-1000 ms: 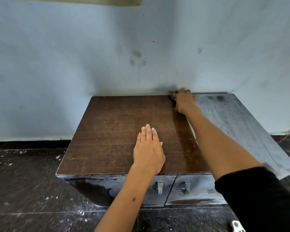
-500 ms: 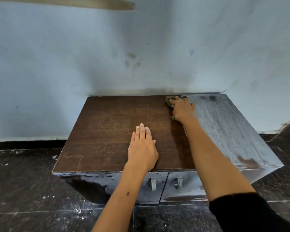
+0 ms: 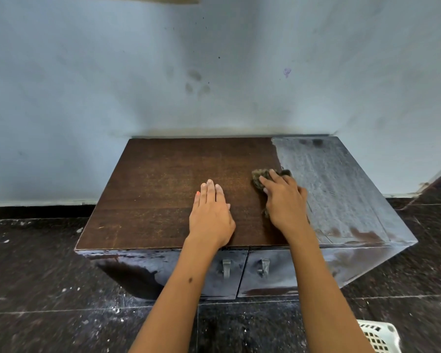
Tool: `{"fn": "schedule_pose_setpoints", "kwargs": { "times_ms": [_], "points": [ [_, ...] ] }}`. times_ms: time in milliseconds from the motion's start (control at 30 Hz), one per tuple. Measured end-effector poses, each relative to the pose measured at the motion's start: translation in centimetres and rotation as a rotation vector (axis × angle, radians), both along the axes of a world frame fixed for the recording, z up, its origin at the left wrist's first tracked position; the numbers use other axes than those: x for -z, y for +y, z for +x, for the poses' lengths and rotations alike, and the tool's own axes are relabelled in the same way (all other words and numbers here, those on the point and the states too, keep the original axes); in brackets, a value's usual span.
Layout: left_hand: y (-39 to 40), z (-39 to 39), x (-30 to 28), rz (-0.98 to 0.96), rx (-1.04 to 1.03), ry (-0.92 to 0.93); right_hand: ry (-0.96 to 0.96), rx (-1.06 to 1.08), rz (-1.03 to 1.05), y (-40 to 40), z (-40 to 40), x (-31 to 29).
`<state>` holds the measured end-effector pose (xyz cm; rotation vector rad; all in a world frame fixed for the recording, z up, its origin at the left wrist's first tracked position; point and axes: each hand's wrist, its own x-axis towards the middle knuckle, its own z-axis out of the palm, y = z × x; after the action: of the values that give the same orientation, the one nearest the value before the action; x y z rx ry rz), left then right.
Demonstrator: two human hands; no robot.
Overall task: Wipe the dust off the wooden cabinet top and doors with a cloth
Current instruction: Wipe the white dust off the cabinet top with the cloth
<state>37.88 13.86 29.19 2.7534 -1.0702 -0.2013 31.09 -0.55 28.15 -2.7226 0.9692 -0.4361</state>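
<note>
Cabinet top (image 3: pixel 178 189) half dusty. My right hand (image 3: pixel 285 200) fingers press the cloth (image 3: pixel 259 178); left hand (image 3: pixel 210 212) flat, empty. Overlap strokes toward the grey strip (image 3: pixel 341 189).

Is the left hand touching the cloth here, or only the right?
Apart. In the head view, the left hand lies flat on bare wood of the cabinet top, with a strip of brown surface showing between it and the cloth under the right hand.

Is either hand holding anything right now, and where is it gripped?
The right hand presses a crumpled cloth onto the cabinet top, covering most of it; only its far end shows. The left hand lies flat, holding nothing.
</note>
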Motion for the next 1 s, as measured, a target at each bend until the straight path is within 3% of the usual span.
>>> {"fn": "schedule_pose_setpoints", "kwargs": {
  "times_ms": [167,467,733,1000],
  "points": [
    [0.0,-0.1,-0.2,-0.006,-0.009,0.018,0.08,-0.004,-0.001,-2.0,3.4,-0.9],
    [0.2,-0.2,0.1,-0.007,-0.006,-0.006,-0.024,0.029,-0.03,2.6,-3.3,0.9],
    [0.1,-0.3,-0.1,-0.015,-0.016,0.011,0.08,-0.007,0.002,-0.4,1.7,-1.2],
    [0.1,-0.2,0.0,-0.005,-0.016,-0.003,-0.024,0.033,-0.043,4.5,-5.8,0.9]
  ]
}}
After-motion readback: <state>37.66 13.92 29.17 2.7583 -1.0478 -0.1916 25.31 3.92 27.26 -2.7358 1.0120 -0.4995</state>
